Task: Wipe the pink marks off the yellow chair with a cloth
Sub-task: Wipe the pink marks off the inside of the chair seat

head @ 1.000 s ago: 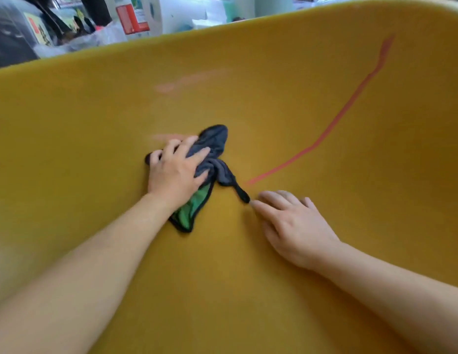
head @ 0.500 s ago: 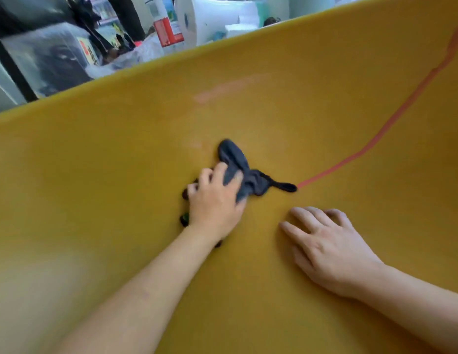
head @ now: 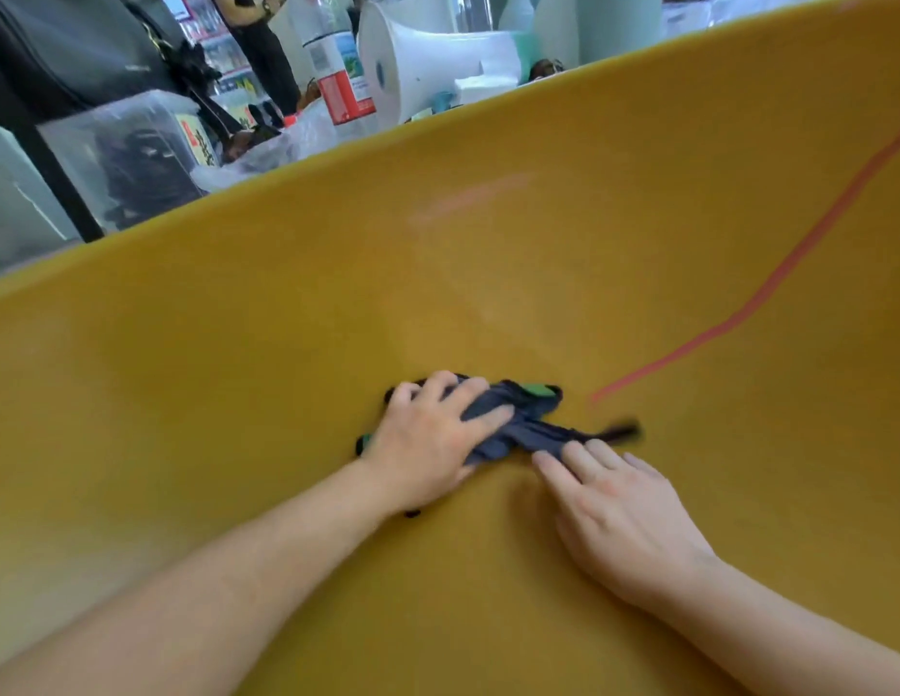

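Head view, looking down into the curved seat of the yellow chair (head: 287,394).

Cloth (head: 531,427): dark blue with a green patch showing at its top edge, bunched up, lying low in the middle of the seat. A thin tail of it trails off to the right (blurred, so its end is hard to make out).

Left hand (head: 428,439): palm down on the cloth, fingers spread and laid over the bunched fabric, pressing it against the seat. This is not a closed fist. Bits of cloth stick out beyond the fingertips and beside the wrist.

Right hand (head: 618,514): flat on the seat just right of the left hand, fingers straight and relaxed, holding nothing. The fingertips touch the lower edge of the cloth near its tail.

Marks: a long pink line (head: 769,288) runs from the upper right edge of the chair down toward the middle. Its lower end stops just right of the cloth without touching it. A faint pink smear (head: 468,198) sits higher up on the backrest, well apart from the cloth.

Beyond the chair rim there is clutter: a white megaphone (head: 438,67), a bottle with a red label (head: 342,72), a clear plastic box (head: 131,158) and a standing person (head: 257,42) in dark clothes.
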